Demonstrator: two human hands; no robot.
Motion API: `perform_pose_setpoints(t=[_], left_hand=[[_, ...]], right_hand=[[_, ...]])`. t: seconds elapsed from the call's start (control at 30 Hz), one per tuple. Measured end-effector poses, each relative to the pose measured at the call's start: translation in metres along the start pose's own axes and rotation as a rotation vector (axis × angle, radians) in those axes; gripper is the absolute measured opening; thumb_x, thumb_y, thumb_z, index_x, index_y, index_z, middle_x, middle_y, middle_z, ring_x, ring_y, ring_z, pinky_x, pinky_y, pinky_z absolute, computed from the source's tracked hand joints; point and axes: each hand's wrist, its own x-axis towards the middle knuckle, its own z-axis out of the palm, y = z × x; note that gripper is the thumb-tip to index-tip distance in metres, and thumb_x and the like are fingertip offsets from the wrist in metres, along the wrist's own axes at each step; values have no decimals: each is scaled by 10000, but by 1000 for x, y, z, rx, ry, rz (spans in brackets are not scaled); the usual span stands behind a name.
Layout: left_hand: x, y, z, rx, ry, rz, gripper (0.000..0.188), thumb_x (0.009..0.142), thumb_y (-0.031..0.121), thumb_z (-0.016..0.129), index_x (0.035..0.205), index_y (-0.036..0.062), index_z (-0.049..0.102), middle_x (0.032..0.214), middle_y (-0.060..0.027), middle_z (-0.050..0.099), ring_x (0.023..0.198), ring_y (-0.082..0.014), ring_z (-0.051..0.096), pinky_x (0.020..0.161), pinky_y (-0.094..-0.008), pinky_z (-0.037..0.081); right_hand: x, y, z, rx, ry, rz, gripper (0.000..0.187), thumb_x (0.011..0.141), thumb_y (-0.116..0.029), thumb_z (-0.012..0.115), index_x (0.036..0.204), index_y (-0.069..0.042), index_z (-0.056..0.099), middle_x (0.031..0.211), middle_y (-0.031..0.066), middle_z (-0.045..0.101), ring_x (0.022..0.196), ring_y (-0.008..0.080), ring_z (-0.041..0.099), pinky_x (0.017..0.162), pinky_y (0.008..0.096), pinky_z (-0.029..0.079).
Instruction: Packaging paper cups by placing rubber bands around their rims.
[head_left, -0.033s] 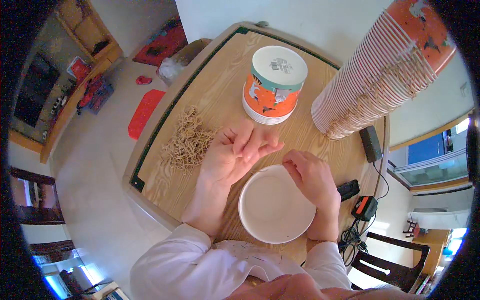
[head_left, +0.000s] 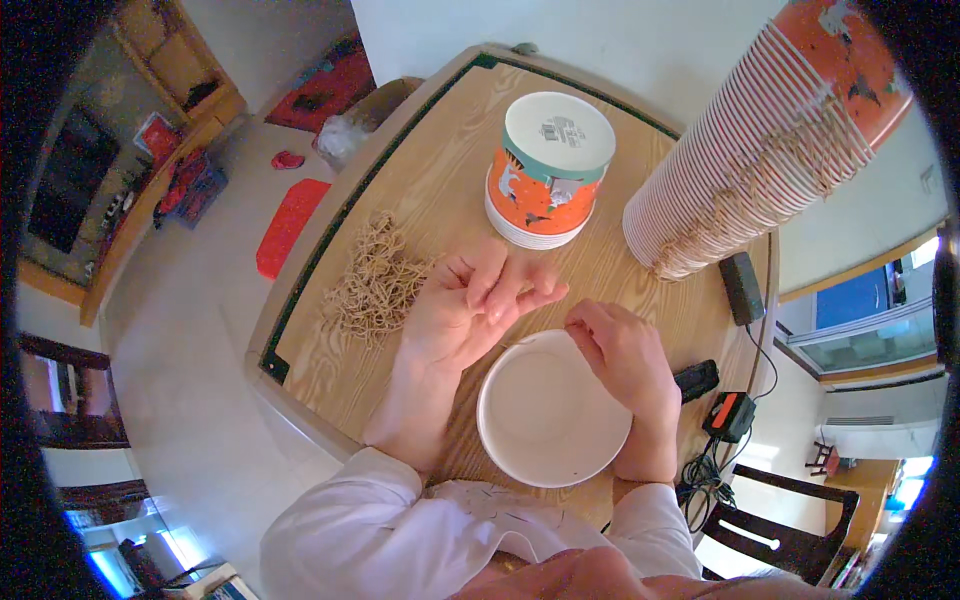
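A white round paper bucket stands mouth up on the table before me, its inside bare but for a tiny dark speck. Over its far right rim is my right hand, thumb and fingers pinched together; what they hold is hidden. My left hand is turned palm up beyond the far left rim, fingers bent inward in a pinch whose content I cannot make out. A thin tan strand shows beside its palm near the rim. A loose heap of tan twine lies left of that hand.
Upside down at the back stands a short stack of orange paper buckets. A tall leaning stack with twine along its side rises at right. A black power adapter, a phone-like black object, a black-and-orange box and cables line the right edge.
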Motion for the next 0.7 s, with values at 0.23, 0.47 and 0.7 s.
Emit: perform_pose_setpoints(t=[0.23, 0.47, 0.7], left_hand=[[0, 1, 6, -7, 78, 6, 272, 731, -39, 599, 606, 131, 427, 627, -8, 501, 876, -198, 541, 984, -466, 398], [1, 2, 7, 6, 43, 3, 291, 704, -84, 541, 597, 141, 391, 605, 17, 423, 669, -135, 468, 955, -441, 413], [-9, -1, 11, 1261, 282, 373, 210, 718, -134, 428, 632, 58, 428, 639, -33, 492, 694, -133, 525, 864, -382, 446]], right_hand=[[0, -2, -1, -1, -3, 4, 131, 882, -221, 530, 904, -93, 549, 796, 127, 610, 769, 327, 611, 625, 450, 496], [-1, 0, 1, -11, -1, -4, 139, 887, -228, 526, 913, -92, 541, 802, 127, 611, 762, 331, 613, 607, 450, 501], [-2, 2, 0, -11, -5, 16, 146, 891, -235, 515, 916, -93, 540, 804, 126, 612, 789, 330, 607, 633, 458, 497]])
